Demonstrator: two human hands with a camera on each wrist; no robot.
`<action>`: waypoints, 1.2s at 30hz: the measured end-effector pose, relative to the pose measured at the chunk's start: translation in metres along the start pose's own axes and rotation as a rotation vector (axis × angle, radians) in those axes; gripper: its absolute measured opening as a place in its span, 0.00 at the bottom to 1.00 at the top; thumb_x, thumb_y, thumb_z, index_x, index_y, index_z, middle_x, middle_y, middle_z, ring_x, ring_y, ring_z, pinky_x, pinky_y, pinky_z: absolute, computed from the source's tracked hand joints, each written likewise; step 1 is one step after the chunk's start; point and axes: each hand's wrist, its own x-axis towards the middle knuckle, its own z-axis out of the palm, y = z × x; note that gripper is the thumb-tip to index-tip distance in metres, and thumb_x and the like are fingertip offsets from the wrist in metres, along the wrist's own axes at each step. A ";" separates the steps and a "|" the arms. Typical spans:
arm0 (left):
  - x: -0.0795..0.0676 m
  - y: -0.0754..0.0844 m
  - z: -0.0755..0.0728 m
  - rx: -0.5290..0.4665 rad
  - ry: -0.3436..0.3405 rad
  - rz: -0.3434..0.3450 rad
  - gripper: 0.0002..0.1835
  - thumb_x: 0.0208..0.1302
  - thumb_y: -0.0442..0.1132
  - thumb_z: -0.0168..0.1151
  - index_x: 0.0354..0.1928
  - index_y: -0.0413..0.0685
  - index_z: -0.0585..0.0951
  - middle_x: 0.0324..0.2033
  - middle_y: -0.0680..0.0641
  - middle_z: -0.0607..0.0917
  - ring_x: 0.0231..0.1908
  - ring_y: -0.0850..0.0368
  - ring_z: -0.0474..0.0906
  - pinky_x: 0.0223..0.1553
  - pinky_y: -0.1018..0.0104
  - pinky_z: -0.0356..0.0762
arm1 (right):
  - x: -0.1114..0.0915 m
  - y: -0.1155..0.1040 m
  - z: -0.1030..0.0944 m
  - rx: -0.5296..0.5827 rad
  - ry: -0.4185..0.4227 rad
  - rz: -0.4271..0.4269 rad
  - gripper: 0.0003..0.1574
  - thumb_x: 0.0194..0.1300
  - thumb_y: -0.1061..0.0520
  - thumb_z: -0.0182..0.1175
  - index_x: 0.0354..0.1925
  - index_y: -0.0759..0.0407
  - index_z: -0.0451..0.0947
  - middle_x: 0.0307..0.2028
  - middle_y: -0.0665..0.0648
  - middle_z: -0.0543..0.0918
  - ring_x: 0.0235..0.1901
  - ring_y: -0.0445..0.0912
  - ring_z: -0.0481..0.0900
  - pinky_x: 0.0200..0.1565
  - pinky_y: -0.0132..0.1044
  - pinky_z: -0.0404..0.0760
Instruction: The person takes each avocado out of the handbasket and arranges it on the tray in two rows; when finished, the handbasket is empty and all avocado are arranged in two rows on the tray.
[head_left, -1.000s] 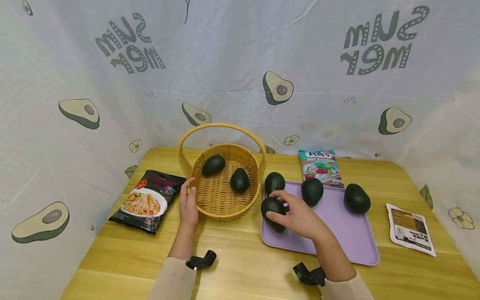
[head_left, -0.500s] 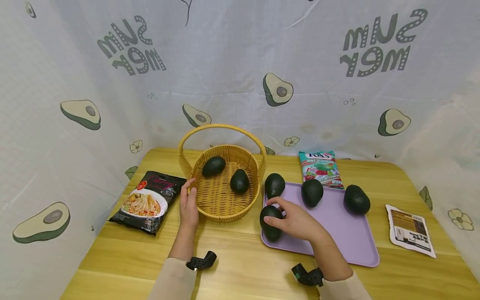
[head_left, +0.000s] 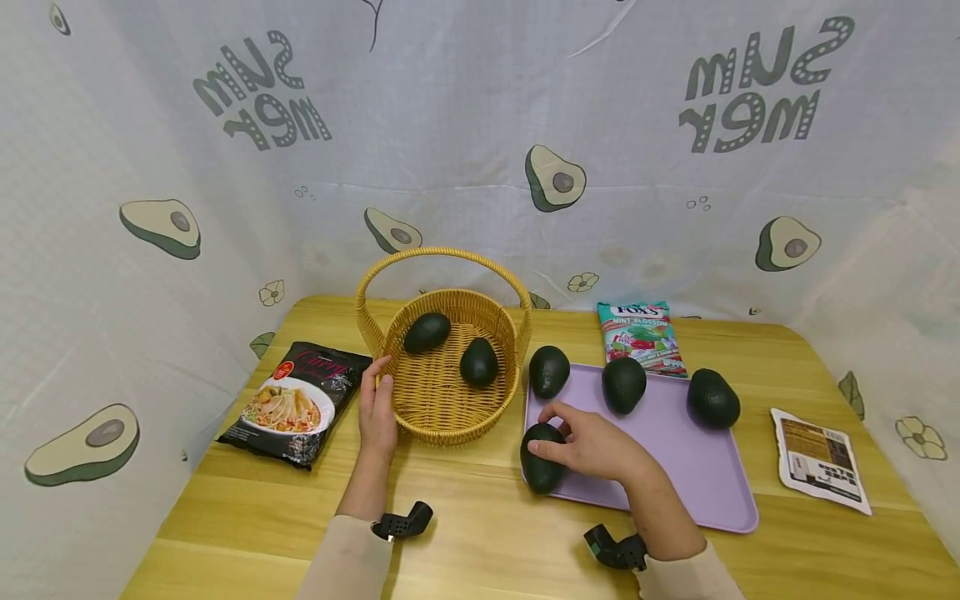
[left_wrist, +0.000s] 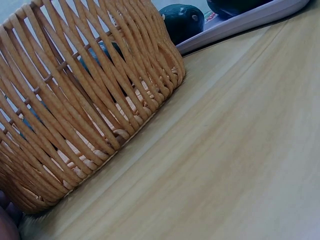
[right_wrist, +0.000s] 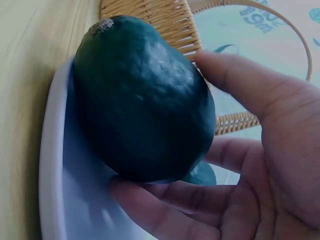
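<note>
A pale curtain point(head_left: 450, 92) printed with halved avocados, flowers and mirror-reversed "summer" lettering hangs behind and around a wood-grained desk point(head_left: 480, 550). On it stands a yellow-brown woven basket point(head_left: 442, 412), upright, its arched handle point(head_left: 442, 251) raised; at the basket's four o'clock lies a shallow lilac tray point(head_left: 690, 483). A black noodle packet point(head_left: 296, 408) lies between eight and nine o'clock from the basket. At twelve o'clock from the tray is a teal Fox's candy bag point(head_left: 643, 337), and at three, apart from it, a flat brown-and-white pouch point(head_left: 821, 460). The left hand point(head_left: 377, 417) rests against the basket's wall at eight o'clock, its visible fingers fairly straight. The right hand point(head_left: 592, 442) is clamped on a dark green avocado point(head_left: 540, 477), thumb on one side and fingers on the other, between eight and nine o'clock on the tray; whether that fruit touches the tray cannot be told. Three more avocados sit around the tray's far side, at ten point(head_left: 549, 372), twelve point(head_left: 624, 385) and two o'clock point(head_left: 713, 398). Inside the basket lie two others, well apart from each other, at ten point(head_left: 427, 333) and three o'clock point(head_left: 478, 362).
</note>
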 end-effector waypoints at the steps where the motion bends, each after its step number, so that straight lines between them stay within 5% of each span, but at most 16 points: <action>1: 0.000 0.000 0.000 0.000 0.000 -0.001 0.21 0.81 0.40 0.41 0.69 0.40 0.69 0.74 0.39 0.66 0.79 0.44 0.52 0.77 0.42 0.46 | 0.000 0.000 -0.001 -0.003 -0.008 -0.004 0.24 0.63 0.38 0.69 0.50 0.48 0.76 0.37 0.54 0.84 0.34 0.45 0.77 0.36 0.40 0.74; 9: 0.000 0.000 0.000 -0.005 -0.011 -0.004 0.22 0.81 0.40 0.41 0.70 0.40 0.68 0.75 0.39 0.65 0.79 0.43 0.51 0.77 0.41 0.46 | -0.004 0.001 -0.006 -0.004 -0.083 0.028 0.36 0.54 0.42 0.75 0.58 0.49 0.75 0.43 0.57 0.84 0.38 0.46 0.78 0.41 0.42 0.76; 36: 0.000 0.000 0.000 -0.007 -0.003 -0.020 0.22 0.81 0.40 0.41 0.70 0.40 0.68 0.74 0.39 0.66 0.78 0.44 0.52 0.77 0.42 0.47 | -0.009 -0.003 -0.010 -0.035 -0.067 0.079 0.39 0.56 0.38 0.74 0.61 0.50 0.75 0.48 0.58 0.85 0.44 0.47 0.81 0.45 0.46 0.79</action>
